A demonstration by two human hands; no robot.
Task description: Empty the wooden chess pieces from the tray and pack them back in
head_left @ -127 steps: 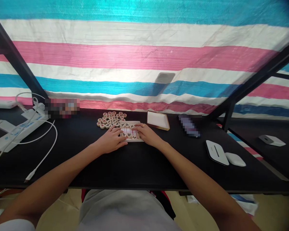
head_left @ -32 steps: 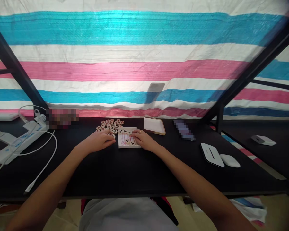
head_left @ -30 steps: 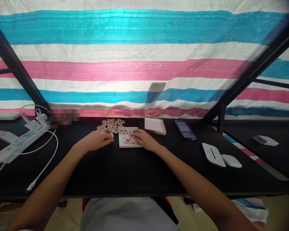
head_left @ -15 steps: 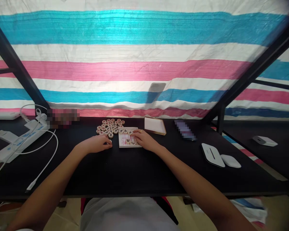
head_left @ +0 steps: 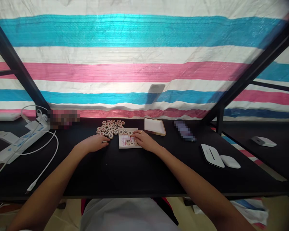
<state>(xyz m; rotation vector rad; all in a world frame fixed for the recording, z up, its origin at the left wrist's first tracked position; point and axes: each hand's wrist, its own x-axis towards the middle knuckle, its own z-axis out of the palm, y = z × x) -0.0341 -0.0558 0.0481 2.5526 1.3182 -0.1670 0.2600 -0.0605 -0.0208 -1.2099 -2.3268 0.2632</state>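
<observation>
My left hand (head_left: pixel 92 143) is just left of the shallow box, low over the table, fingers closed around a pale round Chinese chess piece (head_left: pixel 104 141) that is mostly hidden. Beyond it lies a cluster of Chinese chess pieces (head_left: pixel 107 133) with red and black characters. The open white box (head_left: pixel 122 147) has pink and purple lines on its floor. Several pieces stand along its far side, and black-marked pieces (head_left: pixel 128 141) lie nearer. My right hand (head_left: pixel 144 140) rests over the box's right part, fingers stretched out, fingertips touching a piece (head_left: pixel 130 133).
Behind the right hand lies a box lid (head_left: pixel 154 125), inside up. Farther right are a phone (head_left: pixel 184 130), a white flat device (head_left: pixel 212 155) and a rounded white case (head_left: pixel 230 161). On the left sits a power strip (head_left: pixel 21 142) with white cables (head_left: pixel 54 147). A striped sheet hangs behind.
My left hand has drawn slightly left, away from the box, with the piece at its fingers. The right hand stays in place over the box.
</observation>
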